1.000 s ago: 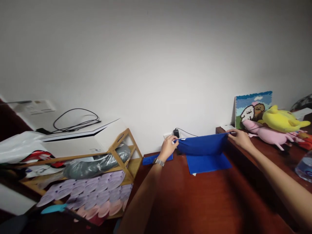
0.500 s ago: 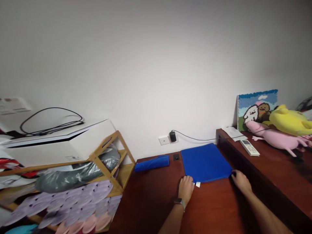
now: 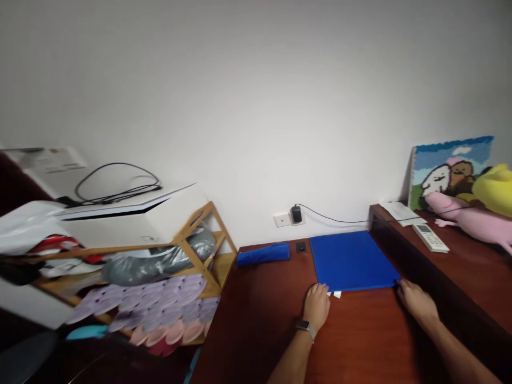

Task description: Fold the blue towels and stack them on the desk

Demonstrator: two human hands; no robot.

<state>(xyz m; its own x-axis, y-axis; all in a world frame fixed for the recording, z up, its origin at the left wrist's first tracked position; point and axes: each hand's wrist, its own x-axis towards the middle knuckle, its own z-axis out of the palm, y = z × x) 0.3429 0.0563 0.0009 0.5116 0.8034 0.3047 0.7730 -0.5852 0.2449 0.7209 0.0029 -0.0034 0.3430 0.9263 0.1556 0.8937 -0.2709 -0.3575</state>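
A flat blue cloth [image 3: 354,261] lies as a near square on the dark red wooden table [image 3: 360,341], two small white tags showing at its near edge. At its near left corner is my left hand [image 3: 318,306], closed with curled fingers on the edge; a watch is on that wrist. My right hand [image 3: 418,303] grips the near right corner, its fingertips partly hidden. To the left, a narrow folded blue cloth [image 3: 263,254] rests by the wall, apart from both hands.
A raised wooden ledge [image 3: 424,266] on the right bears a remote control [image 3: 430,238], paper, plush toys and a dog picture [image 3: 452,170]. A black plug [image 3: 296,214] with a cable sits in the wall socket. A wooden rack [image 3: 202,250] stands at the left.
The view has turned left, so everything appears farther right. Both hands remain at the near corners of the cloth, whose near edge now looks straighter.
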